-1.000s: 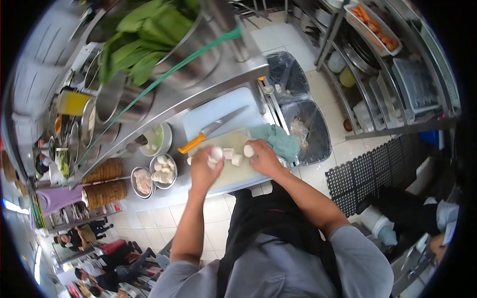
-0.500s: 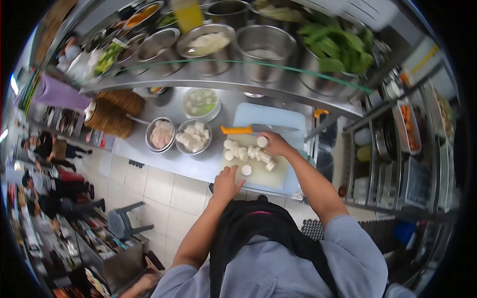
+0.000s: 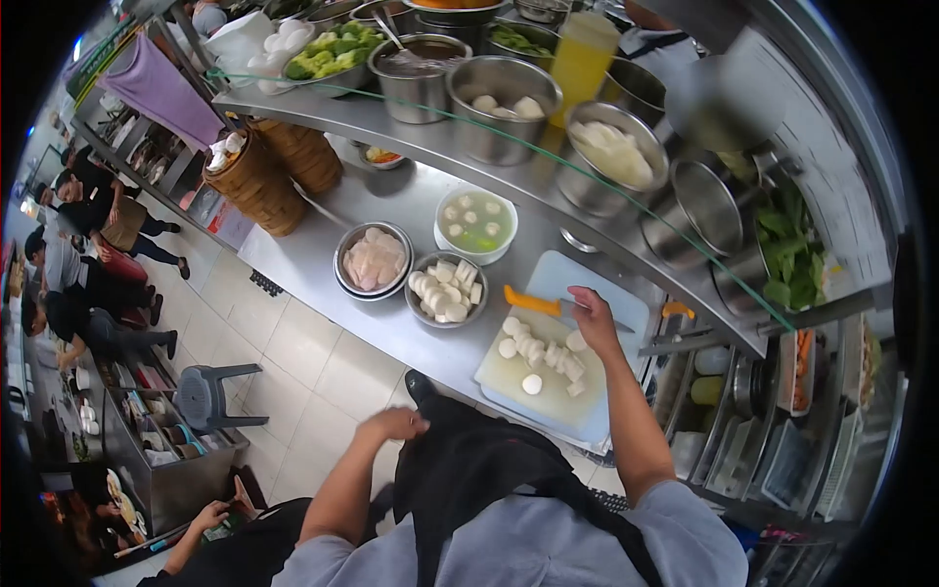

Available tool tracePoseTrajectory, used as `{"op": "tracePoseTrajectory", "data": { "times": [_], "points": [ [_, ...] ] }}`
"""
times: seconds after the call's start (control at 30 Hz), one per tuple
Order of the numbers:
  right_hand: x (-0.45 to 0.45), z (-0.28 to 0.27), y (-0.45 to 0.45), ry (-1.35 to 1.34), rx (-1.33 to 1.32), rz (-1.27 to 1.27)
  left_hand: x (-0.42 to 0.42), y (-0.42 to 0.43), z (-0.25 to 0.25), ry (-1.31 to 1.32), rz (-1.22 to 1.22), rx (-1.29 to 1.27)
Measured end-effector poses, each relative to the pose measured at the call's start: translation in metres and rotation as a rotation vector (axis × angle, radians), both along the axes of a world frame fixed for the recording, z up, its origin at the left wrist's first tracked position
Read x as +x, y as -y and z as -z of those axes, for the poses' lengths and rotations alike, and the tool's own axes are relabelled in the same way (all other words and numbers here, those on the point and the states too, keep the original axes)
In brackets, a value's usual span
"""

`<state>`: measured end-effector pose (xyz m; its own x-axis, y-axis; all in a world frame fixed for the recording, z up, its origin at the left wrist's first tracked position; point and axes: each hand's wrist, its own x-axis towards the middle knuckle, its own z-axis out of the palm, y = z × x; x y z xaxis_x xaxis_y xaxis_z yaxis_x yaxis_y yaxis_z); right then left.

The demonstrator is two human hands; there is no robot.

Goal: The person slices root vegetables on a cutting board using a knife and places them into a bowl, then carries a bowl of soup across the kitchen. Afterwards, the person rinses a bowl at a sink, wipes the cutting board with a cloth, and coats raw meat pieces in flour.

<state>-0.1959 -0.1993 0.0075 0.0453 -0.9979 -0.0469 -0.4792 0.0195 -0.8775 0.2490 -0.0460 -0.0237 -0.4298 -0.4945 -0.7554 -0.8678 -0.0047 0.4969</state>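
My right hand [image 3: 595,321] hovers over the cutting board with fingers apart, beside the knife [image 3: 533,300], whose orange handle points left. A round white piece [image 3: 577,340] lies just below that hand. More white pieces [image 3: 533,350] are clustered on the pale yellowish board [image 3: 499,377], which rests on a light blue board [image 3: 631,293]. One piece [image 3: 531,384] lies apart, nearer the front. My left hand [image 3: 396,424] is away from the counter, near my apron, its fingers curled together with nothing visible in them.
Left of the boards are bowls of white chunks [image 3: 447,291], pale meat [image 3: 374,260] and liquid with balls [image 3: 476,221]. Bamboo steamers [image 3: 256,186] stand farther left. Pots line the overhead shelf [image 3: 391,122]. A grey stool [image 3: 207,396] and a co-worker's arm [image 3: 203,523] are at lower left.
The white pieces earlier in both hands are now on the board. My left hand has drawn back from the board to my apron; my right hand has opened. The view has turned leftward.
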Motion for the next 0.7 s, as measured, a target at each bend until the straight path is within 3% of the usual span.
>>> {"op": "tracePoseTrajectory", "data": {
  "times": [0.03, 0.07, 0.1, 0.13, 0.2, 0.27, 0.33, 0.37, 0.43, 0.5, 0.57, 0.7],
  "points": [
    [0.011, 0.003, 0.015, 0.172, 0.04, 0.063, 0.001, 0.034, -0.014, -0.163, -0.056, -0.086],
    [0.027, 0.003, 0.03, 0.158, 0.038, 0.054, 0.001, 0.069, -0.032, -0.386, -0.183, -0.091],
    [0.045, 0.003, 0.047, 0.323, 0.12, 0.147, -0.003, 0.108, -0.076, -0.443, -0.214, -0.165],
    [0.059, 0.004, 0.064, 0.489, 0.202, 0.241, -0.008, 0.14, -0.097, -0.554, -0.397, -0.21],
    [0.078, 0.025, 0.097, 0.591, 0.242, 0.248, -0.009, 0.213, -0.101, -0.66, -0.544, -0.433],
    [0.099, 0.039, 0.127, 0.738, 0.361, 0.454, -0.017, 0.28, -0.092, -0.729, -0.745, -0.558],
    [0.109, 0.059, 0.15, 0.772, 0.451, 0.486, -0.03, 0.331, -0.077, -0.661, -0.895, -0.694],
    [0.117, 0.062, 0.157, 0.787, 0.521, 0.552, -0.036, 0.351, -0.067, -0.672, -0.902, -0.689],
    [0.135, 0.052, 0.162, 0.804, 0.582, 0.586, -0.045, 0.385, -0.039, -0.412, -0.89, -0.552],
    [0.146, 0.043, 0.165, 0.8, 0.599, 0.55, -0.052, 0.411, 0.021, -0.468, -0.793, -0.463],
    [0.149, 0.049, 0.166, 0.803, 0.616, 0.521, -0.054, 0.42, 0.036, -0.628, -0.647, -0.243],
    [0.146, 0.051, 0.16, 0.812, 0.602, 0.431, -0.046, 0.408, 0.001, -0.725, -0.688, -0.13]
  ]
}}
